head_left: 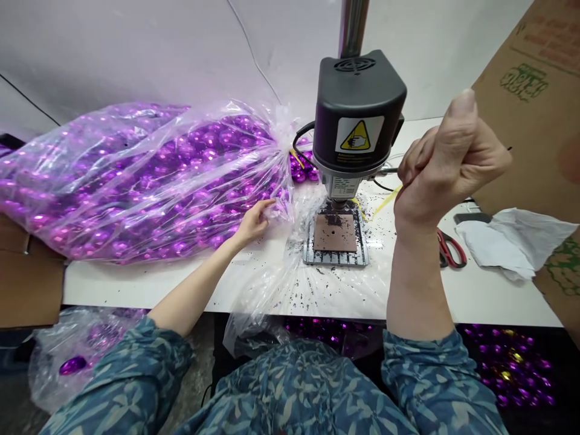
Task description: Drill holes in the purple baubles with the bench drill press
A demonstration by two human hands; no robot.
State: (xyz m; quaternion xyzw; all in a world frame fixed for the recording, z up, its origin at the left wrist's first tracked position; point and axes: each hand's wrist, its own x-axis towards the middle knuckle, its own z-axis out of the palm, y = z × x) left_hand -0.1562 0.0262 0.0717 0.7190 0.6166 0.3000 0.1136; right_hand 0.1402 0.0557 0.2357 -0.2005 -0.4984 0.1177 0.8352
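Observation:
A large clear plastic bag [181, 175] full of shiny purple balls lies on the left of the table, its neck gathered beside the drill press. My left hand [254, 223] is against the bag's near right side, index finger stretched out and the other fingers loosely bent, holding nothing visible. Raised right of the drill press [360, 115], my right hand [448, 160] is closed in a fist. A thin yellow strip [386, 202] runs up to it from behind the machine's base. More yellow strip [296, 158] shows at the bag's neck.
Dark shavings litter the drill base [335, 257], its brown block [335, 232] and the plastic sheet [281, 290] around it. Red-handled scissors [453, 251] and crumpled white paper [502, 248] lie at right. Cardboard boxes [512, 139] flank the table. Purple pieces [512, 368] sit below its edge.

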